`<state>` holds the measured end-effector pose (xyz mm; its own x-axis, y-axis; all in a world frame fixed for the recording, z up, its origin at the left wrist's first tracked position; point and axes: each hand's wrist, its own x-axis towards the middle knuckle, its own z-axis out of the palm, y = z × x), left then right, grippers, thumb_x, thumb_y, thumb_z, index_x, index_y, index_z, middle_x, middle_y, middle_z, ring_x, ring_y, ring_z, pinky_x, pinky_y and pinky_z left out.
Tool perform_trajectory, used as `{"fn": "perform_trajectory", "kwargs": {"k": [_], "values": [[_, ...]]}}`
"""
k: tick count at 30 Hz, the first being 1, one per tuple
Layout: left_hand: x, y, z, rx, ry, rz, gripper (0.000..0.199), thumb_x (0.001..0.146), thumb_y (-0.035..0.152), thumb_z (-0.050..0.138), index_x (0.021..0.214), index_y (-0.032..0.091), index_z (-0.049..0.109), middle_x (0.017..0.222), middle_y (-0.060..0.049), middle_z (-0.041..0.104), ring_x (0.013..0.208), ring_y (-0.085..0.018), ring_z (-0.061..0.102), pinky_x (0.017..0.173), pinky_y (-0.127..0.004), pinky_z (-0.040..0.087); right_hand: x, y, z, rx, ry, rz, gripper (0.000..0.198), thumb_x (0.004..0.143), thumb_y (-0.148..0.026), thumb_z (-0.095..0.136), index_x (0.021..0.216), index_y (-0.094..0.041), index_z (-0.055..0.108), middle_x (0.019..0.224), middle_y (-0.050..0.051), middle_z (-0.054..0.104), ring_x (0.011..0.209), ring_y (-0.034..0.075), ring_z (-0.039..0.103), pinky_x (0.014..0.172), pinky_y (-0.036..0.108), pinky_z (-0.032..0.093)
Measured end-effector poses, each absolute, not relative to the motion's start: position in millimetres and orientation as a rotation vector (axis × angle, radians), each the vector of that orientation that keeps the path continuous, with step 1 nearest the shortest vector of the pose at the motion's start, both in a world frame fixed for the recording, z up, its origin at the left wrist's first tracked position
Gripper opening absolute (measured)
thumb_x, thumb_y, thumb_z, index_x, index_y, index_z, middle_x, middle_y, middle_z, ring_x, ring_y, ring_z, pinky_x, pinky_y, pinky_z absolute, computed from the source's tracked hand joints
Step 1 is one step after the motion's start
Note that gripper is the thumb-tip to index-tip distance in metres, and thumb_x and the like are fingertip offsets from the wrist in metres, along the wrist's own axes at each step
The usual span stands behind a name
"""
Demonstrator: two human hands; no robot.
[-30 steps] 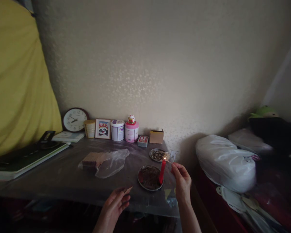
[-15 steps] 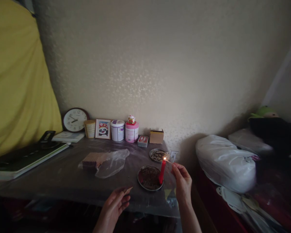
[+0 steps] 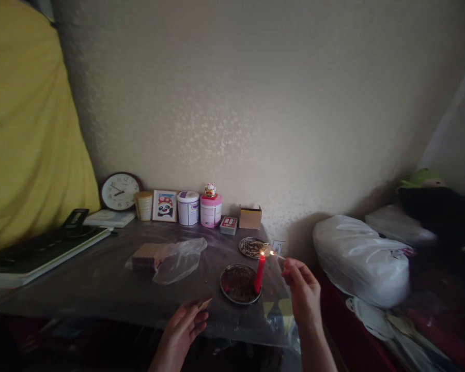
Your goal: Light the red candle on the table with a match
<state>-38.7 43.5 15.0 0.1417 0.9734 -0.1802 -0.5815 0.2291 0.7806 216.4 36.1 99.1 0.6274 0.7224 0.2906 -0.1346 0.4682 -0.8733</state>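
In my right hand point(image 3: 301, 281) a burning match point(image 3: 278, 256) is pinched between thumb and fingertips. Its flame is a short way right of the red candle point(image 3: 259, 274), which has a small flame of its own on the wick. The candle stands upright, leaning slightly, at the right side of a round metal dish point(image 3: 221, 287) with a dark bottom. Lower left of the dish, my left hand point(image 3: 183, 323) is closed on a small tan matchbox point(image 3: 204, 305), mostly hidden by the fingers.
Behind the candle lies a second dish point(image 3: 245, 255) with used matchsticks. A bundle of small boxes point(image 3: 149, 255) in clear plastic point(image 3: 184, 263) sits mid-table. Along the wall are a clock point(image 3: 120, 191), tins point(image 3: 188, 209) and an open carton point(image 3: 250, 217). White bags point(image 3: 360, 261) are at right.
My right hand has drawn the match away from the candle wick, to the right. Two separate flames now show. My left hand has stayed in place.
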Motion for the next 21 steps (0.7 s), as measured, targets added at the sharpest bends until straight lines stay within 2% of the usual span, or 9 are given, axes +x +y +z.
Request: {"fn": "perform_trajectory", "kwargs": {"k": [3, 5, 7, 9, 12, 14, 17, 19, 21], "values": [[-38.8, 45.8, 11.6, 0.614, 0.765, 1.221, 0.034, 0.059, 0.036, 0.077, 0.087, 0.018, 0.068, 0.098, -0.01, 0.072, 0.082, -0.023, 0.065, 0.075, -0.034, 0.049, 226.7, 8.4, 126.9, -0.762, -0.721, 0.657, 0.026, 0.065, -0.039, 0.071, 0.061, -0.02, 0.055, 0.06, -0.004, 0.048, 0.055, 0.009, 0.045, 0.052, 0.022, 0.038], [-38.6, 46.7, 10.4, 0.616, 0.753, 1.213, 0.033, 0.06, 0.036, 0.076, 0.088, 0.019, 0.068, 0.097, -0.009, 0.072, 0.082, -0.022, 0.065, 0.075, -0.034, 0.049, 235.4, -8.2, 139.6, -0.61, -0.721, 0.697, 0.031, 0.065, -0.045, 0.069, 0.059, -0.022, 0.05, 0.056, -0.006, 0.038, 0.047, 0.007, 0.034, 0.043, 0.02, 0.03], [-38.1, 46.9, 10.4, 0.607, 0.761, 1.204, 0.033, 0.059, 0.036, 0.076, 0.087, 0.019, 0.068, 0.097, -0.009, 0.072, 0.084, -0.023, 0.065, 0.076, -0.034, 0.049, 244.9, -16.2, 141.6, -0.655, -0.743, 0.625, 0.037, 0.064, -0.053, 0.065, 0.055, -0.023, 0.046, 0.053, -0.007, 0.033, 0.043, 0.007, 0.027, 0.039, 0.02, 0.024], [-37.7, 46.7, 11.5, 0.603, 0.775, 1.198, 0.035, 0.057, 0.037, 0.077, 0.086, 0.018, 0.068, 0.097, -0.01, 0.072, 0.084, -0.023, 0.065, 0.076, -0.034, 0.049, 254.4, -14.5, 134.5, -0.887, -0.793, 0.538, 0.039, 0.058, -0.055, 0.069, 0.052, -0.022, 0.048, 0.049, -0.006, 0.037, 0.044, 0.008, 0.03, 0.041, 0.022, 0.026], [-37.5, 46.2, 13.3, 0.62, 0.783, 1.194, 0.038, 0.056, 0.038, 0.079, 0.086, 0.018, 0.068, 0.099, -0.01, 0.072, 0.083, -0.023, 0.064, 0.074, -0.033, 0.049, 265.6, -5.8, 120.5, -1.078, -0.774, 0.457, 0.03, 0.049, -0.038, 0.081, 0.059, -0.019, 0.059, 0.056, -0.002, 0.051, 0.051, 0.01, 0.042, 0.046, 0.023, 0.033], [-37.3, 46.0, 13.9, 0.629, 0.785, 1.188, 0.039, 0.057, 0.038, 0.078, 0.088, 0.018, 0.068, 0.101, -0.011, 0.071, 0.084, -0.022, 0.064, 0.074, -0.032, 0.049, 270.6, -3.4, 115.8, -0.998, -0.727, 0.471, 0.029, 0.052, -0.037, 0.079, 0.063, -0.019, 0.06, 0.06, -0.003, 0.053, 0.053, 0.009, 0.044, 0.048, 0.023, 0.035], [-35.7, 45.8, 13.3, 0.625, 0.785, 1.179, 0.036, 0.059, 0.037, 0.078, 0.088, 0.018, 0.068, 0.101, -0.011, 0.071, 0.083, -0.022, 0.065, 0.073, -0.032, 0.049, 275.8, -3.0, 110.7, -0.795, -0.748, 0.568, 0.033, 0.061, -0.05, 0.07, 0.059, -0.021, 0.053, 0.056, -0.005, 0.046, 0.047, 0.007, 0.039, 0.045, 0.021, 0.033], [-34.5, 45.2, 11.9, 0.619, 0.78, 1.182, 0.034, 0.059, 0.035, 0.078, 0.086, 0.018, 0.069, 0.098, -0.01, 0.072, 0.081, -0.021, 0.065, 0.072, -0.032, 0.05, 279.2, 1.3, 101.7, -0.915, -0.818, 0.535, 0.033, 0.059, -0.05, 0.07, 0.056, -0.021, 0.055, 0.053, -0.004, 0.047, 0.045, 0.007, 0.039, 0.042, 0.021, 0.031], [-34.0, 44.4, 10.1, 0.617, 0.774, 1.193, 0.033, 0.058, 0.036, 0.078, 0.086, 0.018, 0.069, 0.097, -0.009, 0.072, 0.081, -0.021, 0.065, 0.072, -0.032, 0.05, 283.1, 10.2, 87.4, -1.154, -0.833, 0.423, 0.026, 0.054, -0.04, 0.076, 0.057, -0.019, 0.061, 0.053, -0.002, 0.054, 0.048, 0.01, 0.045, 0.043, 0.021, 0.033]]}}
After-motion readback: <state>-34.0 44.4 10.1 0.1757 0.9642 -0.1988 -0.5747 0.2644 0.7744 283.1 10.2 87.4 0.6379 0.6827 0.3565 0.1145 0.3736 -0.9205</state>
